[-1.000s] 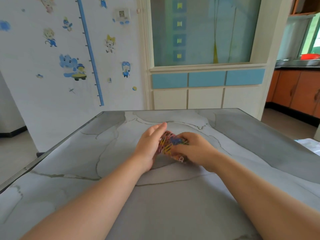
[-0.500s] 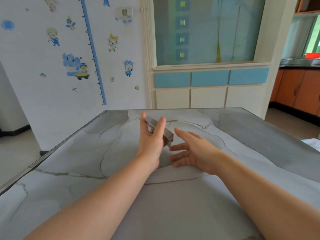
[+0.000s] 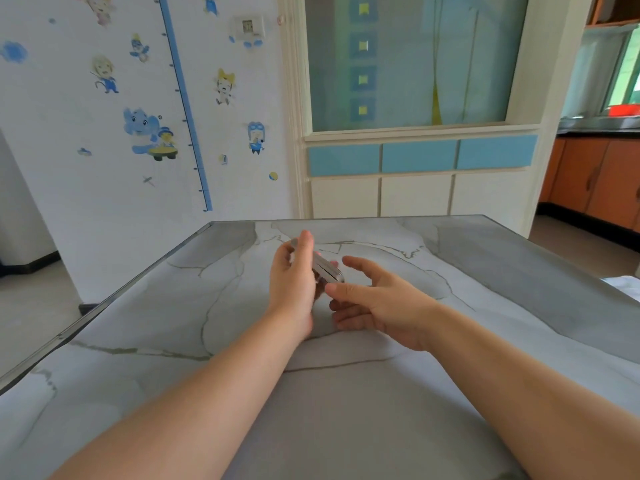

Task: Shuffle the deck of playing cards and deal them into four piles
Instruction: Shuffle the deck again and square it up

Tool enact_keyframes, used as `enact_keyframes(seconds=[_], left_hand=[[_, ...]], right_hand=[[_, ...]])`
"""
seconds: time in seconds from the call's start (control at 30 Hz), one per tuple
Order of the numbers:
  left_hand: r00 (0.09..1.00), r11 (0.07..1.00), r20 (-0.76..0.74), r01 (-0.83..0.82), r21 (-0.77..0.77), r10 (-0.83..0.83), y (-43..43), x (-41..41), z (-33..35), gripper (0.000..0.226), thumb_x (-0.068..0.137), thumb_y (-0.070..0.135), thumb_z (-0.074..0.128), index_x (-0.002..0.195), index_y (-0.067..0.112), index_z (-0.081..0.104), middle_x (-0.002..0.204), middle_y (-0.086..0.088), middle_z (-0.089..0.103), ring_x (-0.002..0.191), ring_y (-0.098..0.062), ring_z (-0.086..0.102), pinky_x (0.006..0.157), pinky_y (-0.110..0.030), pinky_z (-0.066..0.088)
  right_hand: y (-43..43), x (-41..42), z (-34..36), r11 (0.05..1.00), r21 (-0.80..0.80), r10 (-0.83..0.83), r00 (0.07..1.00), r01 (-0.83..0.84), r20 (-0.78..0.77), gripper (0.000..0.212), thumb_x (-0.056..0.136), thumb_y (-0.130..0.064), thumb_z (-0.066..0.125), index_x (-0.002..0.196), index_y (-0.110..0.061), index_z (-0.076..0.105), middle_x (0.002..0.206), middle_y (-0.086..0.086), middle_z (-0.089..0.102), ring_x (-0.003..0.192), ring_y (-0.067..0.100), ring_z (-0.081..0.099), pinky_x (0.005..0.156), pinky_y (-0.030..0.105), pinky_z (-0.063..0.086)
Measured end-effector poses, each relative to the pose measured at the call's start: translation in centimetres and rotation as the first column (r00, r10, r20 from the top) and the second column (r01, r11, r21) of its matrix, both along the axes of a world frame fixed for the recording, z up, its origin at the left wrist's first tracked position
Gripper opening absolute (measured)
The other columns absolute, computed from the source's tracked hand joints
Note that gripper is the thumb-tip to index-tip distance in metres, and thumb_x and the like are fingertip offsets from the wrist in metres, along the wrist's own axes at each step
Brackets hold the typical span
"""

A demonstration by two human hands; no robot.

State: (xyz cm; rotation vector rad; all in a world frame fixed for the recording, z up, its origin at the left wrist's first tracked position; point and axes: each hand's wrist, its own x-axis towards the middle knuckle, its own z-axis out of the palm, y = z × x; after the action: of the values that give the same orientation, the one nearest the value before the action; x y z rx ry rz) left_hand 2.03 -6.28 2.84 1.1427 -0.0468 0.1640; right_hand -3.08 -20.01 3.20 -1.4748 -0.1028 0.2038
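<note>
Marble table (image 3: 346, 427); left hand (image 3: 294, 289) grips deck (image 3: 327, 268).

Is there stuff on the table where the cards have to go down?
Nothing visible is in the way. The left hand holds the deck in its grip above the table, the right hand is open beside it, and the marble top shows no other objects.

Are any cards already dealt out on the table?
No, the whole deck sits in the left hand and the marble table holds no piles.
</note>
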Motion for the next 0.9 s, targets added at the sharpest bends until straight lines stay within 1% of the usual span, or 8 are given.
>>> enact_keyframes(seconds=[0.1, 0.2, 0.3, 0.4, 0.53, 0.63, 0.73, 0.9], left_hand=[[0.954, 0.94, -0.094, -0.297, -0.167, 0.285, 2.2, 1.6, 1.4, 0.035, 0.094, 0.052, 0.047, 0.097, 0.017, 0.051, 0.069, -0.005, 0.062, 0.062, -0.022, 0.063, 0.062, -0.037, 0.06], [0.926, 0.887, -0.17, -0.373, -0.272, 0.337, 4.1, 2.2, 1.7, 0.033, 0.098, 0.051, 0.038, 0.105, 0.022, 0.05, 0.063, -0.003, 0.057, 0.065, -0.024, 0.057, 0.068, -0.042, 0.062], [0.978, 0.96, -0.203, -0.107, -0.259, 0.055, 1.7, 0.8, 0.8, 0.042, 0.094, 0.06, 0.04, 0.103, 0.022, 0.054, 0.082, -0.005, 0.064, 0.071, -0.021, 0.067, 0.063, -0.036, 0.058], [0.947, 0.941, -0.176, 0.219, -0.259, -0.268, -1.0, -0.3, 0.5, 0.05, 0.086, 0.064, 0.055, 0.119, 0.027, 0.054, 0.109, -0.007, 0.068, 0.081, -0.023, 0.074, 0.058, -0.037, 0.058], [0.942, 0.957, -0.208, 0.225, -0.183, -0.262, 0.5, 0.1, 0.8, 0.035, 0.094, 0.054, 0.049, 0.11, 0.023, 0.055, 0.103, -0.015, 0.064, 0.068, -0.028, 0.066, 0.057, -0.036, 0.053], [0.888, 0.939, -0.308, 0.314, -0.139, -0.342, 0.0, -0.5, 0.2, 0.056, 0.093, 0.064, 0.04, 0.106, 0.013, 0.06, 0.095, -0.02, 0.068, 0.075, -0.033, 0.069, 0.063, -0.041, 0.057], [0.808, 0.875, -0.371, 0.484, -0.027, -0.458, -0.4, -0.9, -0.3, 0.064, 0.094, 0.063, 0.037, 0.108, 0.009, 0.067, 0.106, -0.021, 0.068, 0.092, -0.032, 0.068, 0.075, -0.037, 0.055], [0.661, 0.71, -0.288, 0.694, -0.115, -0.693, 0.8, -0.9, -0.3, 0.068, 0.092, 0.065, 0.036, 0.083, 0.014, 0.079, 0.089, -0.009, 0.076, 0.081, -0.021, 0.073, 0.073, -0.03, 0.057]], right_hand=[[-0.7, -0.3, 0.2, 0.998, 0.049, 0.041, 0.999, -0.04, -0.032, 0.062, 0.08, -0.019, 0.081, 0.134, -0.021, 0.052, 0.09, 0.021, 0.066, 0.077, 0.029, 0.067, 0.077, 0.038, 0.062], [-0.5, 0.0, 0.0, 0.981, 0.16, -0.112, 0.994, 0.112, -0.01, 0.041, 0.088, -0.031, 0.072, 0.124, -0.013, 0.061, 0.089, 0.021, 0.065, 0.073, 0.027, 0.066, 0.074, 0.038, 0.062], [1.6, 0.7, -0.9, 0.949, 0.008, -0.31, 0.933, 0.314, 0.182, 0.044, 0.088, -0.044, 0.068, 0.125, -0.021, 0.063, 0.082, 0.005, 0.064, 0.069, 0.016, 0.062, 0.075, 0.042, 0.061], [1.8, 0.2, -1.6, 0.806, -0.486, -0.063, 0.865, 0.338, 0.498, 0.059, 0.08, -0.066, 0.06, 0.133, -0.041, 0.058, 0.071, -0.02, 0.056, 0.063, -0.005, 0.052, 0.069, 0.02, 0.044], [-0.4, 0.1, -1.2, 0.665, -0.653, 0.088, 0.831, 0.361, 0.549, 0.064, 0.067, -0.061, 0.079, 0.125, -0.041, 0.061, 0.108, -0.008, 0.053, 0.099, 0.004, 0.05, 0.089, 0.018, 0.038], [-0.1, 0.2, -0.9, 0.689, -0.637, 0.133, 0.803, 0.346, 0.581, 0.066, 0.057, -0.05, 0.09, 0.109, -0.031, 0.054, 0.115, -0.006, 0.049, 0.108, 0.003, 0.045, 0.084, 0.01, 0.038], [0.3, -0.2, -0.8, 0.713, -0.638, 0.141, 0.831, 0.291, 0.538, 0.067, 0.052, -0.043, 0.093, 0.099, -0.027, 0.048, 0.097, -0.008, 0.056, 0.084, -0.001, 0.051, 0.067, 0.013, 0.041], [0.4, -0.2, -1.0, 0.786, -0.492, 0.021, 0.778, 0.375, 0.627, 0.056, 0.059, -0.034, 0.09, 0.091, -0.024, 0.046, 0.079, -0.008, 0.052, 0.067, 0.008, 0.043, 0.062, 0.021, 0.04]])
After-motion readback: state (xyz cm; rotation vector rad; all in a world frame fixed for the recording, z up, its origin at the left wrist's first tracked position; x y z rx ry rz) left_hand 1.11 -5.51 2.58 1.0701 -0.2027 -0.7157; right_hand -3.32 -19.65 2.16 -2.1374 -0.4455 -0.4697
